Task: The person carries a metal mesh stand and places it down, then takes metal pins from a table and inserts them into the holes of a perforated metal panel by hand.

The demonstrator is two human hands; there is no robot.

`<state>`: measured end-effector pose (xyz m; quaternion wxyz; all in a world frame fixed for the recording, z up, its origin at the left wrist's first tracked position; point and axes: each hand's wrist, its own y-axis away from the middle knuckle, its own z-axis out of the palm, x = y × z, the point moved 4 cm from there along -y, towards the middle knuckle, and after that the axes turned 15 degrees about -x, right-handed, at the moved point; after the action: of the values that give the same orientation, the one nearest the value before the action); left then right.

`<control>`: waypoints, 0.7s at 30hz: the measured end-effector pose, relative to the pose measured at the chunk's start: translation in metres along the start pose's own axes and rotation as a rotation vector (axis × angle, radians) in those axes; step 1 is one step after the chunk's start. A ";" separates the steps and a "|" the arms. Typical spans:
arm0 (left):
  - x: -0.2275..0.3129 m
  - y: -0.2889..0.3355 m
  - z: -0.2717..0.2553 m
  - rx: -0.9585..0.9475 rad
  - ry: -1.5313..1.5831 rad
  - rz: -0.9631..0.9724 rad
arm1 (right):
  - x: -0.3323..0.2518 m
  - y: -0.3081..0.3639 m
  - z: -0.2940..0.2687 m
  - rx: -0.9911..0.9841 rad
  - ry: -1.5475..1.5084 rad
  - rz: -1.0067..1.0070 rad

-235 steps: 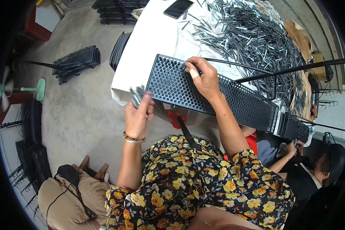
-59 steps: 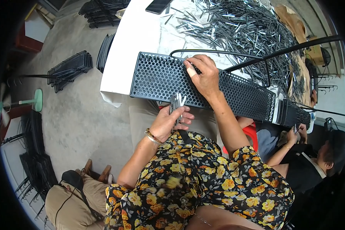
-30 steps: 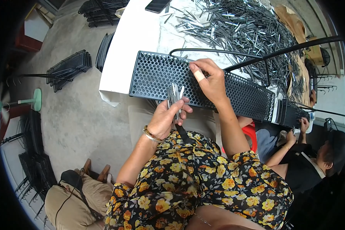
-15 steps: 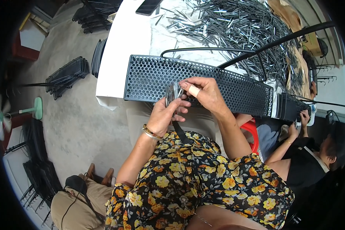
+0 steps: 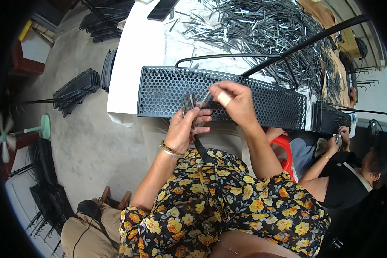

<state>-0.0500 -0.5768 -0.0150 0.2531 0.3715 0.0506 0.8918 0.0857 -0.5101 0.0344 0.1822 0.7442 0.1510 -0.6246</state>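
A workshop with a bare concrete floor spreads out to the left of the person's hands. Farthest left of them stands a pale green fan; nearer, beyond the left hand, a stack of black mesh racks lies on the floor. A white-covered surface lies ahead of both hands.

The left hand clamps a bundle of slim, shiny dark strips under its thumb, the other fingers loosely spread. Behind and beneath both hands, a long black perforated tray spans the surface's near edge, reaching out past the right hand.

The right hand has fingertips pinched together on a single strip, just right of the bundle; whether its lower end touches the left fingers, I cannot tell. The step in hand appears to be drawing one strip free; the next move probably calls for a firm pinch while the left thumb steadies the rest.

Beyond the right hand, a large pile of loose strips covers the surface.
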 end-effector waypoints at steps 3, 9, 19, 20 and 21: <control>0.000 -0.003 0.002 -0.019 0.016 -0.010 | -0.001 -0.006 -0.030 0.298 0.248 -0.163; -0.010 -0.004 0.013 -0.117 -0.077 -0.159 | 0.015 -0.024 -0.046 0.347 0.419 -0.292; -0.011 -0.004 0.014 -0.126 -0.099 -0.193 | 0.015 -0.027 -0.039 0.363 0.484 -0.347; -0.011 -0.003 0.014 -0.128 -0.102 -0.204 | 0.014 -0.027 -0.037 0.336 0.545 -0.354; -0.011 -0.003 0.014 -0.128 -0.102 -0.204 | 0.013 -0.027 -0.035 0.309 0.606 -0.361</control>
<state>-0.0327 -0.5815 -0.0133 0.3678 0.3924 0.0184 0.8429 0.1063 -0.4699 0.0253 -0.0977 0.8753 0.2307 -0.4136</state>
